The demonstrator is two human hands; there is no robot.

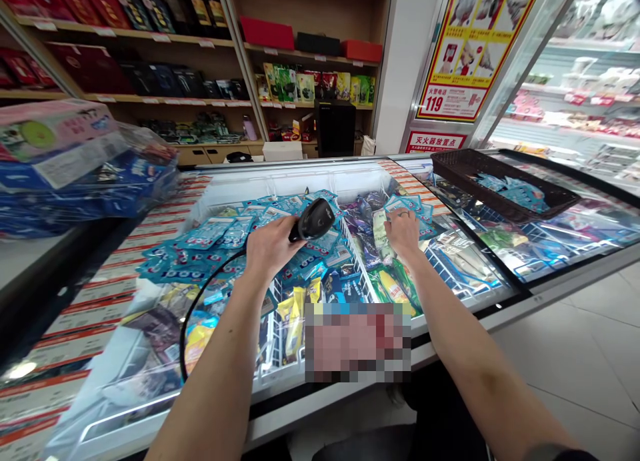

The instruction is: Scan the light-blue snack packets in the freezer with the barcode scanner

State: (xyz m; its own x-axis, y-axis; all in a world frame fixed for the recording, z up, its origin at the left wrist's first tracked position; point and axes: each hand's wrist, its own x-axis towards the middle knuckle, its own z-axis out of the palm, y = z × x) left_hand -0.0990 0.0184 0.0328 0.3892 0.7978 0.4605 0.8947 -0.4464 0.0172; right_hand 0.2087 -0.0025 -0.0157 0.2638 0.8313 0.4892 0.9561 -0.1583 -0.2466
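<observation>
My left hand [270,251] is wrapped around a black barcode scanner [316,220]. The scanner's head points up and right above a spread pile of flat blue packets [210,233]. A black cable [197,308] loops down from the scanner beside my left forearm. My right hand [403,232] is on the freezer's glass top, its fingers curled at a smaller group of blue packets [414,205]. It appears closed on the edge of one packet, though the fingertips are partly hidden. Both groups of packets lie over the chest freezer [235,181].
Yellow ice-cream wrappers [295,314] and other frozen goods show through the glass. A dark brown basket [450,161] holding more blue packets stands at right. Plastic-wrapped boxes [65,154] are stacked at left. Shelves [210,41] rise behind. A pixelated patch covers the freezer's front edge.
</observation>
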